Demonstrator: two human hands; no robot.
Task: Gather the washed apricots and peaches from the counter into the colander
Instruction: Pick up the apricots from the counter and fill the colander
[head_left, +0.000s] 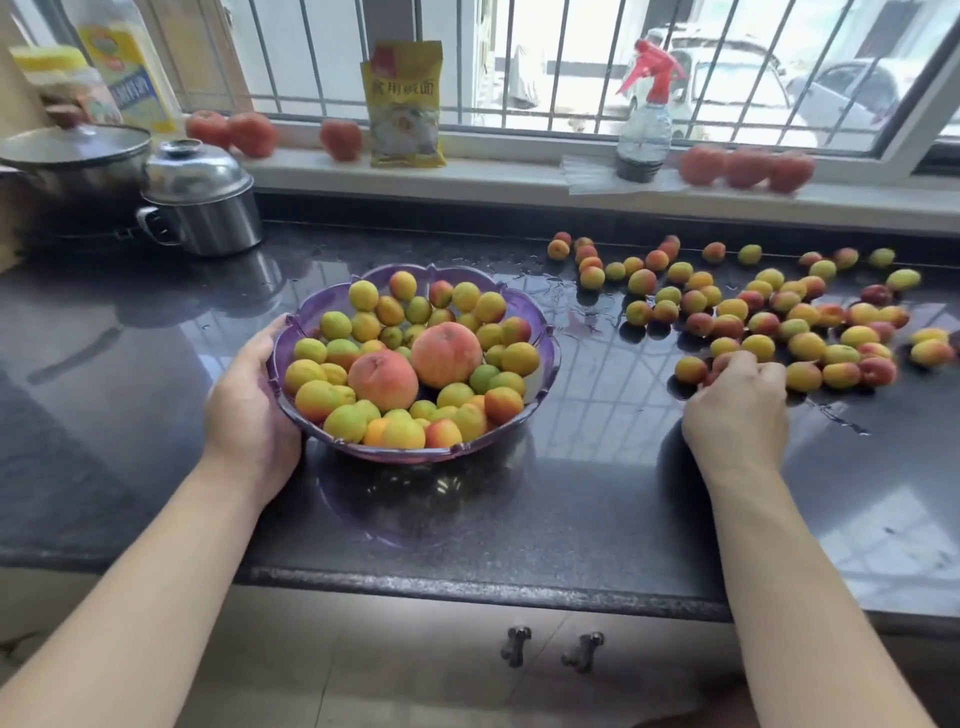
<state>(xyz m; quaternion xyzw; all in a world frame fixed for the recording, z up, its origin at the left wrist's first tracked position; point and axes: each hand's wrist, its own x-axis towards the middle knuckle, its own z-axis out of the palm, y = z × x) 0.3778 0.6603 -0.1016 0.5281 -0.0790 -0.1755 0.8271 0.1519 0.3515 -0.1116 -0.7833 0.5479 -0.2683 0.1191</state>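
A purple scalloped colander (546, 358) stands mid-counter, filled with several yellow and orange apricots (363, 295) and two larger peaches (383, 379). My left hand (249, 400) grips the colander's left rim. Several loose apricots (805, 345) lie scattered over the wet counter to the right. My right hand (737, 402) has its fingers curled over apricots at the near left edge of that scatter; what lies under the fingers is mostly hidden.
The dark stone counter (597, 509) has water puddles near the fruit. A steel pot with lid (202, 202) and a larger pan (72, 156) stand back left. On the windowsill are tomatoes (748, 166), a yellow packet (405, 104) and a spray bottle (644, 119).
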